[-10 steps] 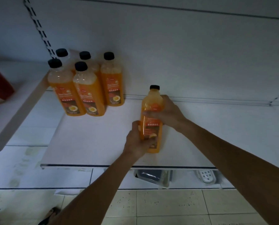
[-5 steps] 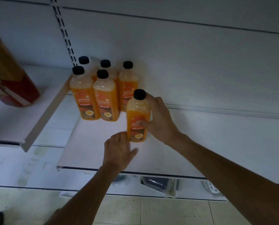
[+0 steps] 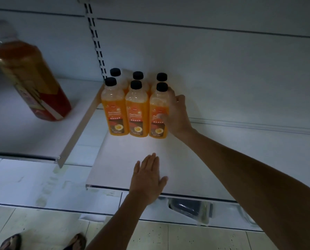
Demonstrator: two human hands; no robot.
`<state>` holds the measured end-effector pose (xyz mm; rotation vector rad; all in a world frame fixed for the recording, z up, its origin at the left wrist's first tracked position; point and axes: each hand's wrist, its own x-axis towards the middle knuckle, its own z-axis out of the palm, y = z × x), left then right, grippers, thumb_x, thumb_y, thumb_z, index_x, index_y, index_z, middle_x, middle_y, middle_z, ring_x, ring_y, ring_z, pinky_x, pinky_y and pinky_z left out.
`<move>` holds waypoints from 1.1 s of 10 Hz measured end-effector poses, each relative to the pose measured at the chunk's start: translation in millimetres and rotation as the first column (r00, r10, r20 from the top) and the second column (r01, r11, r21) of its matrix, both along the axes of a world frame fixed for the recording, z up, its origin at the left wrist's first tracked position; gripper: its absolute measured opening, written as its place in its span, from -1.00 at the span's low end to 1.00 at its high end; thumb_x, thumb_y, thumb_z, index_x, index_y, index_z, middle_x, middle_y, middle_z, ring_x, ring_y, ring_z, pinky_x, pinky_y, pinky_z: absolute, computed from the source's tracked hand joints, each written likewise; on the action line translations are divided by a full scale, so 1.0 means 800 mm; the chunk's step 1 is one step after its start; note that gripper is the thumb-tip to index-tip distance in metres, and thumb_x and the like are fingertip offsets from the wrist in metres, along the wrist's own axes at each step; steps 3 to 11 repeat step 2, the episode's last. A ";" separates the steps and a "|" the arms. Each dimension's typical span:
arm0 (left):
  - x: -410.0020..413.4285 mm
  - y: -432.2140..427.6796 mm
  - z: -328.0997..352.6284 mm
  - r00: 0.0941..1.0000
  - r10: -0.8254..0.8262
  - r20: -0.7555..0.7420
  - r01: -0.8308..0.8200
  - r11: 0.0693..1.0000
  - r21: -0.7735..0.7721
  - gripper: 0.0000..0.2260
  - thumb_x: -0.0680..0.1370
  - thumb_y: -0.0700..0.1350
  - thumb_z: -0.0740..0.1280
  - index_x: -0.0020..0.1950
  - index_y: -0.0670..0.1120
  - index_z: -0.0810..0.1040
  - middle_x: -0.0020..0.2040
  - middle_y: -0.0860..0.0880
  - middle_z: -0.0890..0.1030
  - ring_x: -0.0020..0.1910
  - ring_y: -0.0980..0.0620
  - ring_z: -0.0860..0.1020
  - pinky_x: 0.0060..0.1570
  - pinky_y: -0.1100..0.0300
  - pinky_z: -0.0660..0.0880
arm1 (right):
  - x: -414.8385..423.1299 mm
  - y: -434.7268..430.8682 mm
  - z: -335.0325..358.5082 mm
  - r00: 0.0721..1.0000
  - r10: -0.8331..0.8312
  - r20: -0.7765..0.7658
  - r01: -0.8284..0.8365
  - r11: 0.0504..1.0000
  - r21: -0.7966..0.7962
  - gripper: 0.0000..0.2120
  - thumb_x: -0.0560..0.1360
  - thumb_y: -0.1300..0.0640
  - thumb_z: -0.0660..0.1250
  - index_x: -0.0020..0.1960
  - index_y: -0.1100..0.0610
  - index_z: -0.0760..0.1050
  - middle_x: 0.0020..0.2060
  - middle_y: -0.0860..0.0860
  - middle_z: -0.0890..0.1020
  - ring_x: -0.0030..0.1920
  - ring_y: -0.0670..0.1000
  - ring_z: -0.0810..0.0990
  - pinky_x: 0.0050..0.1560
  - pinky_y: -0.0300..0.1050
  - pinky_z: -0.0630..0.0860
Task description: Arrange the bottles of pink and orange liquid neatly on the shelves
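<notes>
Orange-filled clear plastic bottle with black cap (image 3: 157, 121) closes the front row on the white shelf (image 3: 204, 159) — right hand (image 3: 175, 114) curled round it, likely squaring it up; left hand (image 3: 147, 179) flat, empty.

Left forearm (image 3: 112, 221) and right forearm (image 3: 240, 165) bare as far as the frame edge; left hand (image 3: 147, 179) and right hand (image 3: 176, 114) bare too. Feet in dark open sandals (image 3: 77, 240), straps over the toes, detail lost in dim light.
</notes>
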<state>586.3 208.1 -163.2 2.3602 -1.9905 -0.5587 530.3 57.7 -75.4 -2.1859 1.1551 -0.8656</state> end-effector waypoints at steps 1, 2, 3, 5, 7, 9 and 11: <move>0.010 -0.005 0.012 0.998 -0.053 -0.040 0.053 0.998 0.021 -0.37 0.59 0.14 0.12 0.54 -0.08 -0.05 0.57 -0.04 -0.04 0.54 -0.04 -0.05 0.49 0.00 -0.02 | 0.002 0.001 0.010 0.999 0.006 -0.038 -0.004 0.999 0.039 -0.34 0.49 0.17 0.35 0.48 0.09 0.09 0.25 0.24 0.27 0.23 0.20 0.37 0.16 -0.03 0.43; 0.012 0.003 0.034 0.995 -0.069 -0.070 0.069 0.998 0.003 -0.42 0.59 0.05 0.18 0.52 -0.08 0.03 0.54 -0.02 0.07 0.51 -0.04 0.05 0.44 0.05 0.10 | -0.006 0.001 0.012 0.996 -0.031 -0.086 0.039 0.995 0.087 -0.22 0.46 0.15 0.38 0.52 0.07 -0.02 0.28 0.24 0.25 0.28 0.22 0.33 0.19 0.02 0.41; 0.012 0.003 0.034 0.995 -0.069 -0.070 0.069 0.998 0.003 -0.42 0.59 0.05 0.18 0.52 -0.08 0.03 0.54 -0.02 0.07 0.51 -0.04 0.05 0.44 0.05 0.10 | -0.006 0.001 0.012 0.996 -0.031 -0.086 0.039 0.995 0.087 -0.22 0.46 0.15 0.38 0.52 0.07 -0.02 0.28 0.24 0.25 0.28 0.22 0.33 0.19 0.02 0.41; 0.012 0.003 0.034 0.995 -0.069 -0.070 0.069 0.998 0.003 -0.42 0.59 0.05 0.18 0.52 -0.08 0.03 0.54 -0.02 0.07 0.51 -0.04 0.05 0.44 0.05 0.10 | -0.006 0.001 0.012 0.996 -0.031 -0.086 0.039 0.995 0.087 -0.22 0.46 0.15 0.38 0.52 0.07 -0.02 0.28 0.24 0.25 0.28 0.22 0.33 0.19 0.02 0.41; 0.012 0.003 0.034 0.995 -0.069 -0.070 0.069 0.998 0.003 -0.42 0.59 0.05 0.18 0.52 -0.08 0.03 0.54 -0.02 0.07 0.51 -0.04 0.05 0.44 0.05 0.10 | -0.006 0.001 0.012 0.996 -0.031 -0.086 0.039 0.995 0.087 -0.22 0.46 0.15 0.38 0.52 0.07 -0.02 0.28 0.24 0.25 0.28 0.22 0.33 0.19 0.02 0.41; 0.012 0.003 0.034 0.995 -0.069 -0.070 0.069 0.998 0.003 -0.42 0.59 0.05 0.18 0.52 -0.08 0.03 0.54 -0.02 0.07 0.51 -0.04 0.05 0.44 0.05 0.10 | -0.006 0.001 0.012 0.996 -0.031 -0.086 0.039 0.995 0.087 -0.22 0.46 0.15 0.38 0.52 0.07 -0.02 0.28 0.24 0.25 0.28 0.22 0.33 0.19 0.02 0.41; 0.012 0.003 0.034 0.995 -0.069 -0.070 0.069 0.998 0.003 -0.42 0.59 0.05 0.18 0.52 -0.08 0.03 0.54 -0.02 0.07 0.51 -0.04 0.05 0.44 0.05 0.10 | -0.006 0.001 0.012 0.996 -0.031 -0.086 0.039 0.995 0.087 -0.22 0.46 0.15 0.38 0.52 0.07 -0.02 0.28 0.24 0.25 0.28 0.22 0.33 0.19 0.02 0.41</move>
